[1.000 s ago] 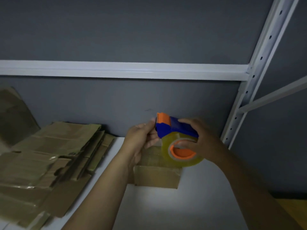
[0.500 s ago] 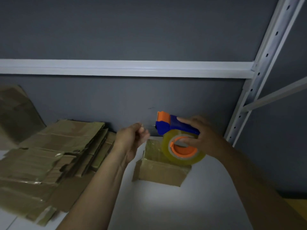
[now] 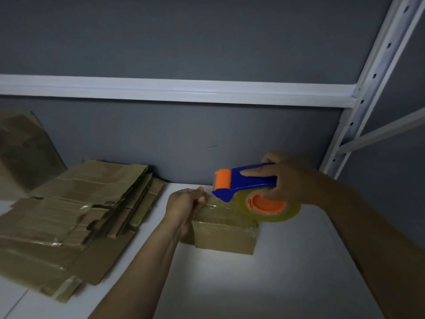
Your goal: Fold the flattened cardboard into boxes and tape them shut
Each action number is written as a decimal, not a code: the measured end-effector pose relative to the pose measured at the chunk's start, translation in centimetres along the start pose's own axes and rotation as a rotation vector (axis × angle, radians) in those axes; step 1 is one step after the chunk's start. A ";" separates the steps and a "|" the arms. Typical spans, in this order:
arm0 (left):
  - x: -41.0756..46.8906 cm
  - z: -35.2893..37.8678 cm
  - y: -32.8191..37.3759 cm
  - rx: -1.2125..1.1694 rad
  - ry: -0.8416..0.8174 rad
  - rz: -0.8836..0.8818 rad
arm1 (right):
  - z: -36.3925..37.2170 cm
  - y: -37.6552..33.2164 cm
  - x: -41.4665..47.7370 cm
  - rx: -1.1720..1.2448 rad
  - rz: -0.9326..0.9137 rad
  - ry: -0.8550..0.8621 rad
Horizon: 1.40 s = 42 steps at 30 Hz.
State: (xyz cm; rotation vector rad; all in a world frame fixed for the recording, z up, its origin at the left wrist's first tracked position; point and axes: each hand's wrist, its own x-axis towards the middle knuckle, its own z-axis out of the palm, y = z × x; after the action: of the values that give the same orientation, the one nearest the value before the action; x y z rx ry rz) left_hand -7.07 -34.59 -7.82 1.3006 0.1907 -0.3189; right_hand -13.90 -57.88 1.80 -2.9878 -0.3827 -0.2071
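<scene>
**Cardboard box being taped on its top face**

A white shelf surface [image 3: 230, 284] is seen beneath both forearms. A stack of flattened cardboard [image 3: 69, 215] is spread out well to the outer side of the left hand [image 3: 186, 203], apart from it. One folded cardboard box [image 3: 225, 236] is placed between the two hands, directly under the left hand's knuckles and below the right hand [image 3: 289, 180]. A blue and orange tape dispenser [image 3: 246, 180] is gripped by the right hand, with fingers laid along its top and the thumb wrapped under; it is held just above the box, its mouth turned toward the left hand. A clear tape roll [image 3: 271, 208] is carried on the dispenser, below the right palm.

The left hand's fingers are curled together against the box's far corner. A glossy strip is visible on the box top beside them, but whether a tape end is pinched cannot be told.

The sealing step is judged to be in hand for this box, while the stack is left unfolded. For the next move, the tape end would need to be anchored at the left-hand edge and the dispenser drawn toward the right hand's side, with the box held steady.
</scene>
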 end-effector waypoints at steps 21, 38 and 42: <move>-0.4 -2.1 -1.3 0.267 0.211 0.129 | 0.8 -1.9 -0.3 -0.189 -0.076 -0.094; 0.9 -3.4 -3.5 0.512 -0.011 0.107 | 0.9 -2.9 1.1 -0.223 -0.067 -0.113; -1.2 -2.3 -3.9 0.487 -0.077 0.432 | 1.0 -2.9 1.0 -0.194 -0.071 -0.083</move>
State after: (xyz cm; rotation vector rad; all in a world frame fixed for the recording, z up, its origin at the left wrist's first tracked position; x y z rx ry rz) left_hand -9.40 -33.13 -11.66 1.7628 -0.2499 -0.0420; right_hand -13.63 -54.70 1.29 -3.1839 -0.5063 -0.1346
